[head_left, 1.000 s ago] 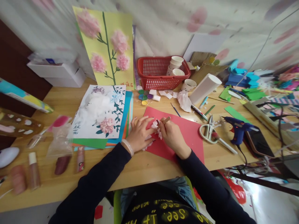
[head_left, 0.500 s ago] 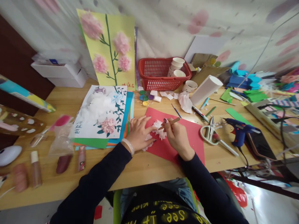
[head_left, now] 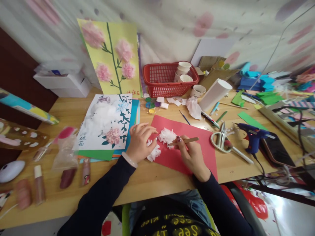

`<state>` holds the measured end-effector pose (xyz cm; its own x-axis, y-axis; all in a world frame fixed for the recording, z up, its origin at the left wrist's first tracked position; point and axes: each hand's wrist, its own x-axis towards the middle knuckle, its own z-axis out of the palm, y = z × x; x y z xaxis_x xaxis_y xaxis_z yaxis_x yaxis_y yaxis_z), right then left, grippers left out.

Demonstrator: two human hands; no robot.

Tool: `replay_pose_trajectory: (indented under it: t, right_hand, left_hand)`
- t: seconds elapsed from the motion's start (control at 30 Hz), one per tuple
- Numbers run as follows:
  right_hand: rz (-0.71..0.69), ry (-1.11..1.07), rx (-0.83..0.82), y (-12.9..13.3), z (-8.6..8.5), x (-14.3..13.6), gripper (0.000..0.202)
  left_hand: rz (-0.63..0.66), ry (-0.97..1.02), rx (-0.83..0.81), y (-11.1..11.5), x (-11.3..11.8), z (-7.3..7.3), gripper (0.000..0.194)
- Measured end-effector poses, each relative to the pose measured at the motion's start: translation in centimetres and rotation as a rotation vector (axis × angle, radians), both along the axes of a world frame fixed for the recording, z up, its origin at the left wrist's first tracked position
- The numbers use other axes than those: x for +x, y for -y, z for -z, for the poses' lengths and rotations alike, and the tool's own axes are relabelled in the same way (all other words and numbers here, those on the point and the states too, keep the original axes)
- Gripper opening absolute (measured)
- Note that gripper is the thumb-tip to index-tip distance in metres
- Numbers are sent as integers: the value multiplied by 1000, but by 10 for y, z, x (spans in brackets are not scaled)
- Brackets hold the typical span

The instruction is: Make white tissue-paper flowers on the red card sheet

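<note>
On the red paper sheet [head_left: 182, 157] sits a crumpled pale tissue-paper flower [head_left: 167, 136]. A second pale tissue-paper clump [head_left: 154, 154] lies at the sheet's left edge, partly behind my left thumb. My left hand [head_left: 141, 141] hovers just left of the first flower, fingers curved and a little apart from the thumb, with nothing visible in them. Pinched in my right hand [head_left: 193, 154] is a slim wooden stick [head_left: 190, 140]. Its left tip reaches the lower right side of the first flower; whether it presses on it I cannot tell.
White-handled scissors [head_left: 220, 139], a makeup brush [head_left: 238, 154], a blue glue gun [head_left: 253, 136] and a phone [head_left: 278, 147] lie right. A red basket [head_left: 169, 88] with paper cups stands behind. A flower picture [head_left: 108, 123] tops coloured sheets at left; a white roll [head_left: 216, 95] is behind right.
My left hand has lifted from lying flat and curled its fingers, uncovering more of the left clump. My right hand has shifted slightly right and down with the stick.
</note>
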<state>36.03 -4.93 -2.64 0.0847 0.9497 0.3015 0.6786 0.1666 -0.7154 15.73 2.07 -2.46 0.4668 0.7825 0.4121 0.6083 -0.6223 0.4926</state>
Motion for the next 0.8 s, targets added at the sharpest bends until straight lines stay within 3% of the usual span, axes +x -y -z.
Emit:
replay_pose_trajectory:
  t: [0.23,0.37,0.53,0.63,0.7,0.8]
  right_hand:
    - [119,-30,9,2,10,8,40]
    - [124,-131,22,1,13,10,42]
    - [157,-274,61,2,21,13,42]
    - [193,-319,104,3,24,13,42]
    - [220,-340,133,4,25,13,41]
    - [246,-366,171,5,24,15,41]
  left_hand:
    - [-101,-14,15,10,-21,-17,17]
    - [-283,-80,11,10,-64,-33,18]
    - [-636,-48,-91,8,-131,-46,30]
    - [-762,-75,-142,4,-148,-47,35]
    - [-770,-166,-141,0,-149,-45,34]
    - [-649,-368,-131,-8,-141,-39,28]
